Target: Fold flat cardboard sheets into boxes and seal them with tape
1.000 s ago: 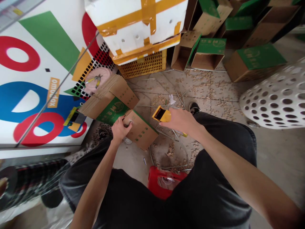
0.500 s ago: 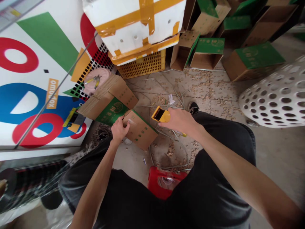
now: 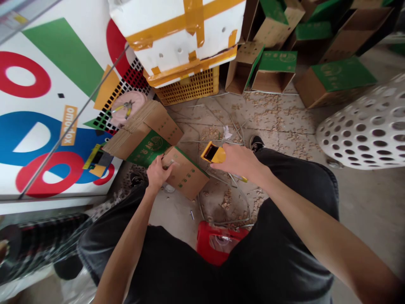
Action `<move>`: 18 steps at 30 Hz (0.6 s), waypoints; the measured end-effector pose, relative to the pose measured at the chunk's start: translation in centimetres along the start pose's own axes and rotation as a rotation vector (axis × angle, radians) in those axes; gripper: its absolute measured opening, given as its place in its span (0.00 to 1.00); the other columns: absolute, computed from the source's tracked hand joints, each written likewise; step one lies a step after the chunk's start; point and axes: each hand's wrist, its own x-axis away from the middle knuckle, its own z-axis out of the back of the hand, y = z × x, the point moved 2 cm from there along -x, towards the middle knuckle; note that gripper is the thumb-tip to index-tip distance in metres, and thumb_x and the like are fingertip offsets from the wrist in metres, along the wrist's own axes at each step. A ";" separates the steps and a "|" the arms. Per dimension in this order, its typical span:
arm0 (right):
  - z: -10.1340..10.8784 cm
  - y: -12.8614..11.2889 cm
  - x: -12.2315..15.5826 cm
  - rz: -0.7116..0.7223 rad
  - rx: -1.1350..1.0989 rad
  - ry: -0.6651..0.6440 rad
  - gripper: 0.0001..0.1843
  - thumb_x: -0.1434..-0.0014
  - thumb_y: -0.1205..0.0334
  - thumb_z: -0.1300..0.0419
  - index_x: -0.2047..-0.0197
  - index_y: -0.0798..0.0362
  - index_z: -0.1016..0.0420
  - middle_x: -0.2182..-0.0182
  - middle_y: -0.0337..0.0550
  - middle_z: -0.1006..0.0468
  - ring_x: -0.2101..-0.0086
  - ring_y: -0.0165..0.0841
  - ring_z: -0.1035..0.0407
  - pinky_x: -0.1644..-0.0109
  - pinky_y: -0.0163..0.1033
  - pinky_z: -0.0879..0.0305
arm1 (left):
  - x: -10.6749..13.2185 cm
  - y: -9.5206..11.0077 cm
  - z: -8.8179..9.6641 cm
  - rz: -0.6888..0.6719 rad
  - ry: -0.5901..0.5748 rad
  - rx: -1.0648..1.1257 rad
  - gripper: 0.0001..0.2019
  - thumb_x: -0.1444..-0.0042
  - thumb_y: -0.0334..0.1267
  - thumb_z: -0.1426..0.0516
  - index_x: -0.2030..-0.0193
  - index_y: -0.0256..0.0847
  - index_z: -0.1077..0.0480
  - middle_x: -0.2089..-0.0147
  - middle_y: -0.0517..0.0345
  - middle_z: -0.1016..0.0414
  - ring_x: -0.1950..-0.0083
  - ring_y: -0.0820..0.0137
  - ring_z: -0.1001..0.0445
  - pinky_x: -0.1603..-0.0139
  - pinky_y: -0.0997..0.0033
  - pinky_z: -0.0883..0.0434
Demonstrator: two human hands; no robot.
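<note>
A yellow plastic tape dispenser [image 3: 213,153] is held firmly in the right hand [image 3: 240,162], its fingers wrapped around it, above the littered concrete floor [image 3: 284,126]. The left hand [image 3: 157,174], fingers curled, rests on the edge of a brown cardboard box [image 3: 186,173] printed in green; whether it grips the box cannot be told. A stack of flattened brown cardboard [image 3: 158,120] lies just beside it.

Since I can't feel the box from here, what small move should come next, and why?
Probably bring the yellow tape dispenser in the right hand onto the cardboard box. It is held just beside the box, and the left hand already rests on the box, so it seems steadied.
</note>
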 end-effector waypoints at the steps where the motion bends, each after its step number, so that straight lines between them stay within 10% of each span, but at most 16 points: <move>1: 0.0 0.0 0.0 0.002 0.002 0.003 0.39 0.42 0.34 0.34 0.43 0.59 0.22 0.54 0.61 0.16 0.55 0.54 0.21 0.58 0.50 0.30 | -0.1 -0.1 0.0 0.007 0.001 0.005 0.29 0.33 0.59 0.40 0.35 0.39 0.30 0.42 0.39 0.18 0.42 0.47 0.19 0.46 0.59 0.27; 6: 0.0 0.1 0.0 0.003 0.020 0.000 0.38 0.41 0.34 0.35 0.43 0.59 0.22 0.54 0.61 0.16 0.55 0.54 0.21 0.59 0.49 0.31 | -0.5 -0.8 0.0 0.050 -0.031 0.027 0.22 0.22 0.45 0.56 0.38 0.39 0.27 0.47 0.42 0.16 0.48 0.53 0.17 0.52 0.63 0.29; 13: -0.1 0.1 0.0 0.004 0.008 0.003 0.38 0.43 0.34 0.34 0.43 0.58 0.22 0.56 0.60 0.16 0.56 0.53 0.21 0.59 0.49 0.31 | -0.3 -0.4 0.0 0.015 -0.003 0.035 0.32 0.36 0.58 0.36 0.34 0.38 0.30 0.42 0.39 0.18 0.42 0.48 0.19 0.48 0.62 0.28; 18: -0.1 0.1 0.0 0.007 0.021 0.000 0.38 0.42 0.33 0.34 0.43 0.58 0.22 0.55 0.60 0.16 0.56 0.53 0.21 0.58 0.49 0.31 | -0.9 -1.3 -0.1 0.080 -0.028 0.123 0.19 0.25 0.48 0.50 0.40 0.40 0.24 0.49 0.42 0.15 0.49 0.53 0.17 0.51 0.62 0.28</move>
